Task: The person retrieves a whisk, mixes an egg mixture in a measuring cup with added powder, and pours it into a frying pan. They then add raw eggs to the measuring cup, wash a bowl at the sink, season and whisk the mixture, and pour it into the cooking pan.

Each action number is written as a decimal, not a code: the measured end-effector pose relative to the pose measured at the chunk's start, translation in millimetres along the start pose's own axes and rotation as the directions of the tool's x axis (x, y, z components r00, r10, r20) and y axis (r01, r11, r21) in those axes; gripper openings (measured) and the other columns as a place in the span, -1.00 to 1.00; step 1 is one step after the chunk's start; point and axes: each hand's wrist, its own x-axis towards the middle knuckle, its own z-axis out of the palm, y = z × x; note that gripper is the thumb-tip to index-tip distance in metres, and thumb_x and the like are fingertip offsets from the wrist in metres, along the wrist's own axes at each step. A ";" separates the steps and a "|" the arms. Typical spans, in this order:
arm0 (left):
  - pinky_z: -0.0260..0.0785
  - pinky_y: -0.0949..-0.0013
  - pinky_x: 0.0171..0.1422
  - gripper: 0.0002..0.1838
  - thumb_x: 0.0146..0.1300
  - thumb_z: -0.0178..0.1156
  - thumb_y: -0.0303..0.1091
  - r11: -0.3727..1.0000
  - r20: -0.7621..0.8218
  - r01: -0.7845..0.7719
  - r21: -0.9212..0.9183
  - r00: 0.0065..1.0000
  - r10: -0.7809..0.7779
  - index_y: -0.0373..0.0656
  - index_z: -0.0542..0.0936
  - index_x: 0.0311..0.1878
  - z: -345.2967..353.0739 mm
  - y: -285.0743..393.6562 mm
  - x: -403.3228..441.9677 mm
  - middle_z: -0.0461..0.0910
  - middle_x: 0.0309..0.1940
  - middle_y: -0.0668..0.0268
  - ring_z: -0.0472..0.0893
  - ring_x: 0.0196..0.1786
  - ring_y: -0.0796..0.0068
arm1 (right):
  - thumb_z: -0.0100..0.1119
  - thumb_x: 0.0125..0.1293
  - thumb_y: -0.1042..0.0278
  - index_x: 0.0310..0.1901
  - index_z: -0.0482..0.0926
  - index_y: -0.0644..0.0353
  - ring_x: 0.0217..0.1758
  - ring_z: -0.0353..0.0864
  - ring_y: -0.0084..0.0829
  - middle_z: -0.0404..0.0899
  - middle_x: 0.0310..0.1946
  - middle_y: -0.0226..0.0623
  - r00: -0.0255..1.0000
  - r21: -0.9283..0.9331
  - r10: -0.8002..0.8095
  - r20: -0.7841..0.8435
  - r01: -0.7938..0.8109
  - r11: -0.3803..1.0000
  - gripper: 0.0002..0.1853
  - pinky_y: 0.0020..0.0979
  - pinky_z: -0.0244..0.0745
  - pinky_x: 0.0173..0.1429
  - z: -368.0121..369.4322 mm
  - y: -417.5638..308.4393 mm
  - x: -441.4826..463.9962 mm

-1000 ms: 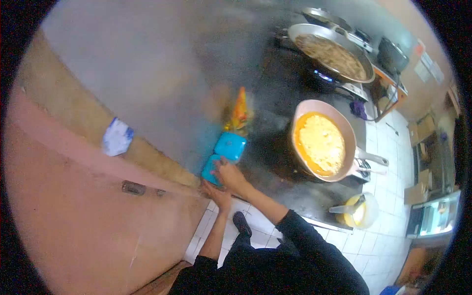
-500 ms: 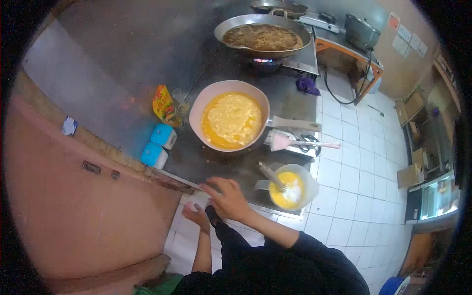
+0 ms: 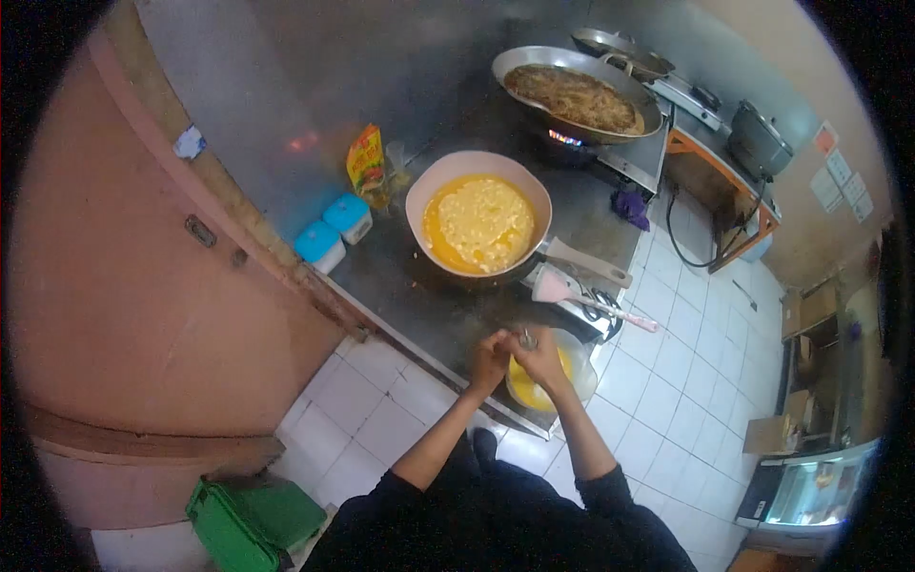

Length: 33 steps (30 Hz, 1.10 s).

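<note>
My right hand [image 3: 539, 357] is closed around the upright handle of a metal whisk [image 3: 527, 337], whose lower end goes down into a clear jug [image 3: 583, 374]. Yellow liquid [image 3: 530, 389] shows inside the jug below my wrist. My left hand [image 3: 489, 362] is closed at the jug's left side, where its handle is, and the fingers cover that handle. Both hands almost touch. Behind them, a pink pan [image 3: 416, 202] holds yellow liquid with a paler, lumpy mass [image 3: 486, 221]. A pink spatula [image 3: 553, 285] lies to the right of the pan.
At the back, a large wok [image 3: 653, 112] of bubbling brown oil sits over a lit burner. Two blue-lidded containers [image 3: 348, 217] and a yellow packet [image 3: 366, 162] stand by the wall. A purple cloth [image 3: 630, 208] lies at the counter's right edge. A green bin [image 3: 253, 522] stands lower left.
Both hands have moved from the counter's front left, where they held nothing, to the jug; the right now grips the whisk. The white powder in the jug is now out of sight. The view has turned.
</note>
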 end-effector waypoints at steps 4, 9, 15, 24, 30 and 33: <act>0.28 0.36 -0.40 -0.73 0.12 0.09 -0.21 0.990 -0.080 0.138 -0.032 0.987 -0.141 -0.27 0.54 -0.46 14.6 -41.9 2.5 0.51 -0.64 0.18 0.47 -0.51 0.52 | 0.17 0.15 0.21 -0.69 0.37 0.30 -0.65 0.13 -0.68 0.19 -0.80 -0.48 0.986 -0.070 0.117 0.117 -0.109 0.992 -0.60 -0.50 0.01 -0.59 -6.3 -50.9 21.2; 0.35 0.36 -0.36 -0.77 -0.01 0.18 -0.22 0.997 -0.060 0.057 0.043 0.997 -0.054 -0.21 0.55 -0.53 13.8 -48.3 3.8 0.56 -0.59 0.25 0.56 -0.43 0.45 | 0.18 0.14 0.19 -0.71 0.37 0.30 -0.71 0.17 -0.54 0.28 -0.81 -0.27 0.992 -0.009 -0.098 0.081 0.099 0.995 -0.59 -0.38 0.15 -0.59 -0.1 -30.1 6.7; 0.33 0.39 -0.36 -0.83 0.00 0.23 -0.30 0.995 -0.173 0.100 -0.016 0.980 -0.102 -0.23 0.55 -0.48 9.7 -16.3 3.0 0.54 -0.58 0.38 0.48 -0.44 0.63 | 0.20 0.05 0.21 -0.62 0.49 0.34 -0.67 0.34 -0.52 0.45 -0.73 -0.19 0.982 0.064 0.000 0.190 -0.013 0.998 -0.68 -0.38 0.29 -0.51 -18.6 -63.3 24.6; 0.34 0.47 -0.34 -0.85 0.02 0.22 -0.42 0.993 -0.183 0.040 -0.112 0.981 -0.060 -0.26 0.64 -0.34 22.8 -29.3 -0.5 0.55 -0.57 0.40 0.46 -0.41 0.70 | 0.19 0.06 0.35 -0.60 0.52 0.33 -0.65 0.33 -0.58 0.46 -0.72 -0.27 0.932 0.220 -0.100 0.349 0.023 0.975 -0.77 -0.43 0.29 -0.51 -44.4 -51.7 22.0; 0.36 0.49 -0.23 -0.76 0.11 0.19 -0.31 0.965 -0.259 0.171 -0.198 0.940 -0.220 -0.28 0.62 -0.25 26.0 -14.4 -7.7 0.55 -0.53 0.47 0.46 -0.37 0.68 | 0.24 0.05 0.33 -0.59 0.54 0.33 -0.65 0.35 -0.58 0.45 -0.74 -0.30 0.921 0.257 -0.066 0.384 -0.038 0.966 -0.77 -0.42 0.26 -0.52 -57.0 -25.3 21.3; 0.35 0.48 -0.18 -0.77 0.13 0.18 -0.30 0.956 0.046 0.070 -0.286 0.997 -0.060 -0.29 0.61 -0.28 22.9 -34.5 1.8 0.53 -0.54 0.49 0.47 -0.36 0.67 | 0.23 0.01 0.41 -0.56 0.53 0.29 -0.61 0.37 -0.58 0.46 -0.66 -0.35 0.881 0.176 -0.093 0.463 0.011 0.984 -0.85 -0.45 0.29 -0.50 -48.0 -30.0 17.6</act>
